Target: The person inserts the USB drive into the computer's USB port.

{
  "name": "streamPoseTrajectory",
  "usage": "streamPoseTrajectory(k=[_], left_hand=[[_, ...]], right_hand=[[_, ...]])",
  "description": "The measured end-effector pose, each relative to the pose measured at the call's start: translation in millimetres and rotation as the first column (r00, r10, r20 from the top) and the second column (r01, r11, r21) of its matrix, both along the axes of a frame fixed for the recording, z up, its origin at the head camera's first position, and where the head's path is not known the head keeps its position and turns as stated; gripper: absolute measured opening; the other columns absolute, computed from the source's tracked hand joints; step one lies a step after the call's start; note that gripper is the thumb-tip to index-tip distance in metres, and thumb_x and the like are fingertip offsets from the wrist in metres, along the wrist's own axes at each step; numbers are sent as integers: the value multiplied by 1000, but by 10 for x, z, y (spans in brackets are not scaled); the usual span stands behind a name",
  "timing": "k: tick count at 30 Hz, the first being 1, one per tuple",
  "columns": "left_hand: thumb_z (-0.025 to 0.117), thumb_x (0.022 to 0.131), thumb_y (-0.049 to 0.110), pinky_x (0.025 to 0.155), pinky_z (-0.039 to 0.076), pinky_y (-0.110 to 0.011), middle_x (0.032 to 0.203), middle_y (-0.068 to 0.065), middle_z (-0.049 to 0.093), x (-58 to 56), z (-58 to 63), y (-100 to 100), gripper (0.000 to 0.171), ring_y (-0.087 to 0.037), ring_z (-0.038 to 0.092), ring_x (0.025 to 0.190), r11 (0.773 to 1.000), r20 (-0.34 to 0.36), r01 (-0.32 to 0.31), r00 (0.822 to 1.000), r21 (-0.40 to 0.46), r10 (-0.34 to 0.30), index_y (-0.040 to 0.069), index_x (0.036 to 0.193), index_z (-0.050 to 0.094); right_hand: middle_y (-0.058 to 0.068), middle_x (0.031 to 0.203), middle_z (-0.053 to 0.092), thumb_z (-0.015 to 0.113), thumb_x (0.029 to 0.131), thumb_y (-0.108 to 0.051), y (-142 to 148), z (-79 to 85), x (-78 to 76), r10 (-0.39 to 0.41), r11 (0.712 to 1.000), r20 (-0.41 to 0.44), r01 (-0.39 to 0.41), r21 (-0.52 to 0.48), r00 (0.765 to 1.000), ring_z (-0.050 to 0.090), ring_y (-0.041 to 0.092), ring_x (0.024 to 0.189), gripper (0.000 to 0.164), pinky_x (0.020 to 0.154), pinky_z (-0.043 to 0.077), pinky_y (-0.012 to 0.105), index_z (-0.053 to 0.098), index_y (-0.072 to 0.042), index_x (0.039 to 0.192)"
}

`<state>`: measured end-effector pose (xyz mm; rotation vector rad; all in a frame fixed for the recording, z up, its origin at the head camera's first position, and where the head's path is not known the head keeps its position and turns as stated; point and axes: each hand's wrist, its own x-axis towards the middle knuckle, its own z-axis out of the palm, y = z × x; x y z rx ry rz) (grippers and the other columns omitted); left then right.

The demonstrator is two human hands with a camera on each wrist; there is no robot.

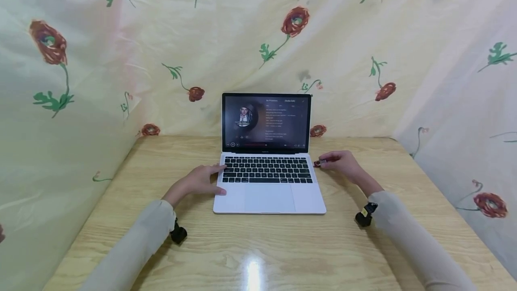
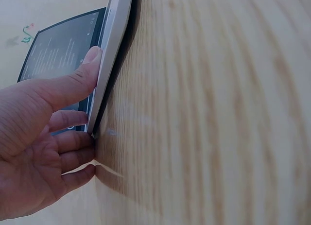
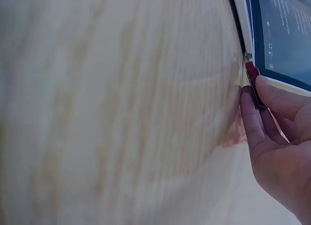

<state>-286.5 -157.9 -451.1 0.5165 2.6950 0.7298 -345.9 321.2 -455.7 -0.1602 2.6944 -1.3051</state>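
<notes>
An open silver laptop (image 1: 268, 197) stands on the wooden table, its lit screen (image 1: 282, 120) showing a music player with lines of text. My left hand (image 1: 200, 179) rests at the laptop's left edge. Its thumb lies on the palm rest and a finger touches the keyboard's left side; in the left wrist view, other fingers of the left hand (image 2: 43, 118) reach down beside the edge to the table. At the laptop's right side, my right hand (image 1: 341, 163) pinches a red and metal USB flash drive (image 3: 252, 72). The drive's end meets the laptop's side; how far in it sits is hidden.
A pale cloth (image 1: 226, 35) with red flowers hangs behind the table (image 1: 258, 241) and along both sides. Small black wrist cameras (image 1: 178, 232) are worn under the sleeves. Light reflects off the table's front.
</notes>
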Motion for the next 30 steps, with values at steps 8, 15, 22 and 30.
streamPoseTrajectory(k=[8,15,22,30], left_hand=[[83,83,45,124,32,-54,164,-17,34,10,19,-20,90,-37,32,152,1000,0,11,1000,5,-11,11,156,42],[83,84,45,124,32,-54,164,-18,34,6,25,-13,90,-37,32,152,1000,2,18,1000,6,-18,10,156,42],[83,84,43,124,32,-53,164,-16,34,4,42,11,89,-36,32,153,1000,5,4,1000,11,-5,11,156,41],[83,84,43,123,32,-55,163,-18,35,10,32,6,89,-37,33,152,1000,-3,17,1000,7,-17,10,156,42]], right_hand=[[24,124,69,74,93,-9,-69,34,-23,11,999,-9,-10,38,1000,63,18,97,33,76,54,19,71,1,124],[22,121,71,77,91,-8,-71,6,-32,-21,1000,-1,21,11,1000,62,11,91,32,74,54,18,72,2,121],[22,123,71,76,91,-7,-42,33,-21,-32,999,9,32,11,999,61,14,94,33,76,52,18,71,3,122],[20,128,67,73,94,-9,-45,19,-10,-57,998,62,57,-3,996,59,21,105,34,83,49,20,69,0,126]])
